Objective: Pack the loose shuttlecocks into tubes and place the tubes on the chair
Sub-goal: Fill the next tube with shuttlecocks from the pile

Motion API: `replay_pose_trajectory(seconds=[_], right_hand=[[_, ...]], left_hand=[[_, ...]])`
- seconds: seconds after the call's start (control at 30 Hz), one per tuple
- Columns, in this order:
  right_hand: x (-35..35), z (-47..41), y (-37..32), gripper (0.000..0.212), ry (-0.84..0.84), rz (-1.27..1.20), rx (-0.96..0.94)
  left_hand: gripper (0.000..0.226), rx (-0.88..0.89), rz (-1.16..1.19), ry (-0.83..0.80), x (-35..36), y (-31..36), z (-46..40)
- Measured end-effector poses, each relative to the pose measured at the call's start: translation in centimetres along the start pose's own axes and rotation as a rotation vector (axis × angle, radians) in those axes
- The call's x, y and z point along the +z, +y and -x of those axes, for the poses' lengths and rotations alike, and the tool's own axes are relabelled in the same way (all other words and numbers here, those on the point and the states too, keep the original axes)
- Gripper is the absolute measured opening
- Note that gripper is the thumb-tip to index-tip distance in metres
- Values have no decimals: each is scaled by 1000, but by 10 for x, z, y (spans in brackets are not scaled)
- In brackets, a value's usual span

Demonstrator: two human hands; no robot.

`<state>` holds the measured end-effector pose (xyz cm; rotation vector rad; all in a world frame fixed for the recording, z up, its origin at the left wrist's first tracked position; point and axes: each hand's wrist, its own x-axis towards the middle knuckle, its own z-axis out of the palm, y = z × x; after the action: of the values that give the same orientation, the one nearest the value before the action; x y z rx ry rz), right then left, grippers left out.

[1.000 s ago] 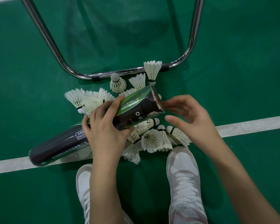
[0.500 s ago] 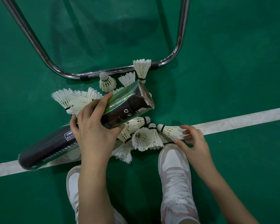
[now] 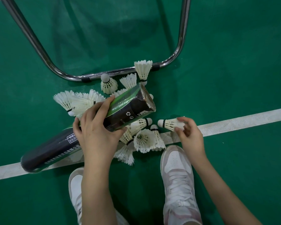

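My left hand (image 3: 96, 132) grips a long black and green shuttlecock tube (image 3: 126, 109) around its middle. The tube slants from lower left to upper right, and its open mouth (image 3: 148, 98) points right. My right hand (image 3: 189, 137) pinches one white shuttlecock (image 3: 170, 123) by its feathers, cork end pointing left, just off the floor right of the tube's mouth. Several loose white shuttlecocks (image 3: 143, 138) lie in a heap on the green floor under and around the tube.
The chrome tube base of a chair (image 3: 113, 73) curves across the floor just beyond the heap, with one shuttlecock (image 3: 143, 69) leaning against it. A white court line (image 3: 242, 120) crosses the floor. My two white shoes (image 3: 177, 172) stand just behind the heap.
My right hand left the tube's mouth, dropped to the floor on the right and picked up one shuttlecock. The left hand kept holding the tube.
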<state>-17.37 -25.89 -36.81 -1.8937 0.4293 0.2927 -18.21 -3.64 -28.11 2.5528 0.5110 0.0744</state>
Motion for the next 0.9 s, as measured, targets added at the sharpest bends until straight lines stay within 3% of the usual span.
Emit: replay_pose_trajectory(seconds=[0.47,0.77,0.9], right_hand=[[-13,-3,-92,32,6,-210,-320],[-1,15,-115,31,-251,-196,-391],[8,23,-121,46,-350,-132,-370]], left_hand=[[86,2,-27,10,1,-4,-2],[85,47,-25,32,3,0,-2],[84,61,-35,41,6,4,-1]])
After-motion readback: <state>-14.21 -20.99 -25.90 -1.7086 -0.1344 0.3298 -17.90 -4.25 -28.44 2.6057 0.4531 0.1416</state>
